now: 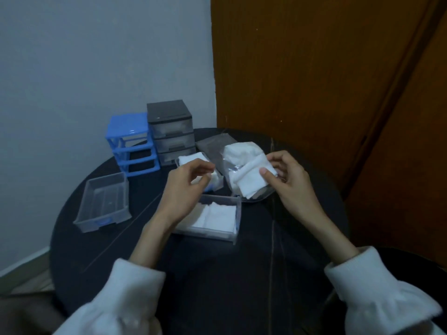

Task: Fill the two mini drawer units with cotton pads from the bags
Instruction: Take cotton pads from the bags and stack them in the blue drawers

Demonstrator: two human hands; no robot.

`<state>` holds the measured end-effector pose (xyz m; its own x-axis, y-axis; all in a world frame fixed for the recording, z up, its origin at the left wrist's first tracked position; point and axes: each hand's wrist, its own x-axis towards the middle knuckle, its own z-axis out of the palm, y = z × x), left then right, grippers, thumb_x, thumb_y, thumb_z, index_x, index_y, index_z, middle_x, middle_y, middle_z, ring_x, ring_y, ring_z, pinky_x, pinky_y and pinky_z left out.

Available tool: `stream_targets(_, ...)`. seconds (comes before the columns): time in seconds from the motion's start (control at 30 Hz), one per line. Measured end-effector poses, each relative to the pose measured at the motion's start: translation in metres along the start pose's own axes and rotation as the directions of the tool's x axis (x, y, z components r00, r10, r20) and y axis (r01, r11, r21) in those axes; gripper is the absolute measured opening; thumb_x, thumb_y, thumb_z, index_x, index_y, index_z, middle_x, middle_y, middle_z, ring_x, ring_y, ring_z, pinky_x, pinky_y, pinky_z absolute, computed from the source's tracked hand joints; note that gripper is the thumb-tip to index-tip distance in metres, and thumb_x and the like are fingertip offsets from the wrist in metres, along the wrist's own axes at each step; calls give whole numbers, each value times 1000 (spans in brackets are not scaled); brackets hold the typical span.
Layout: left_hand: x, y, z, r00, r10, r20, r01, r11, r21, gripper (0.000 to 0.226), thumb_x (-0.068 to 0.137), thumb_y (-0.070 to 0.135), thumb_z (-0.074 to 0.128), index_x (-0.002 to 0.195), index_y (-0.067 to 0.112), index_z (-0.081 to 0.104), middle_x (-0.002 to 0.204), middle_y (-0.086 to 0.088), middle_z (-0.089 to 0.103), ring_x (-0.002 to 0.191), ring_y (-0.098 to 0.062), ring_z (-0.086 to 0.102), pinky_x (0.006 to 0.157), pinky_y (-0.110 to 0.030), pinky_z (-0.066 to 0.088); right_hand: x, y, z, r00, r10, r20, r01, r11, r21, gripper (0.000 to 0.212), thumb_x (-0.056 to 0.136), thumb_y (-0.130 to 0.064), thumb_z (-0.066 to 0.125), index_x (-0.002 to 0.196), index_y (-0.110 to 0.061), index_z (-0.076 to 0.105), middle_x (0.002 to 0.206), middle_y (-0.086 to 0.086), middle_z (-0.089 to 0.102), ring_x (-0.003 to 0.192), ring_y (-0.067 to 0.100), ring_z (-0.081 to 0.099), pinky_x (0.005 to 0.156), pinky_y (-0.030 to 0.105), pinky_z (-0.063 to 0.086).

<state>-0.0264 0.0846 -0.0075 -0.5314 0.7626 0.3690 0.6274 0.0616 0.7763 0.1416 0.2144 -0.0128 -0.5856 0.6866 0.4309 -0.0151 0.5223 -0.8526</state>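
You are looking down at a round dark tabletop point(205, 274) set in a corner between a pale wall and a brown door.

Your right hand point(287, 180) pinches a stack of white cotton pads point(251, 182) between thumb and fingers, at the mouth of a clear plastic bag point(238, 163) that lies toward the tabletop's far right edge and holds more pads. Your left hand point(183, 187) hovers above the middle of the tabletop with its fingers loosely curled; whether it grips a pad cannot be told.

Directly under your left hand sits a clear drawer point(215, 218) pulled out of its unit, partly filled with a layer of white pads. Just behind it, a 2nd clear drawer point(193, 160) holds pads too. A 3rd drawer point(104, 201), with a blue handle, lies empty near the tabletop's left edge.

At the far left edge stand the 2 mini drawer units, side by side. The blue unit point(130, 143) is a bare frame with all 3 slots empty. The grey unit point(171, 131) has its 3 drawers in place; pale shapes show through the fronts of the upper ones, which suggests pads inside, though this is not certain.

The task appears around halfway: the grey unit seems done, while the blue unit's 3 drawers need filling and sliding back in. A flat, seemingly emptied bag point(212, 143) lies behind the full one.
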Motion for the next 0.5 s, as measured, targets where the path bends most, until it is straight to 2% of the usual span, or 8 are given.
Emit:
stream_targets(0.1,-11,-17,-15,995,-54,-86,50,998,-47,21,89,3,56,95,20,67,95,13,67,89,7,61,76,-4,45,3,-8,22,994,6,106,-7,1000,6,15,89,-15,60,102,-22,55,97,-15,58,93,-3,58,76,15,49)
stream_targets(0.2,-19,-32,-24,987,-94,-134,80,991,-106,27,87,-1,58,89,24,67,93,10,69,89,0,64,80,-11,49,5,-18,42,974,22,224,-45,994,99,14,90,-10,59,101,-17,56,93,-12,58,84,-9,59,73,12,50)
stream_targets(0.3,-26,-44,-30,984,-136,-114,110,972,-210,34,84,-8,58,88,24,67,93,4,70,91,-11,67,85,-21,51,9,-22,58,942,65,330,-116,984,136,15,89,-8,59,101,-16,57,91,-5,60,80,-7,61,69,14,52)
stream_targets(0.37,-31,-49,-33,982,-173,-74,146,948,-282,34,83,-10,58,90,22,67,95,3,71,94,-13,67,86,-21,51,11,-23,68,913,102,394,-157,982,110,16,88,-8,60,101,-17,57,88,-2,60,77,0,61,66,18,53)
stream_targets(0.5,-34,-54,-34,979,-197,-43,181,951,-251,30,84,-7,59,94,19,67,98,2,70,94,-9,66,85,-19,52,11,-22,84,897,115,427,-140,990,26,16,87,-9,63,96,-19,55,82,-1,59,72,6,59,60,16,48)
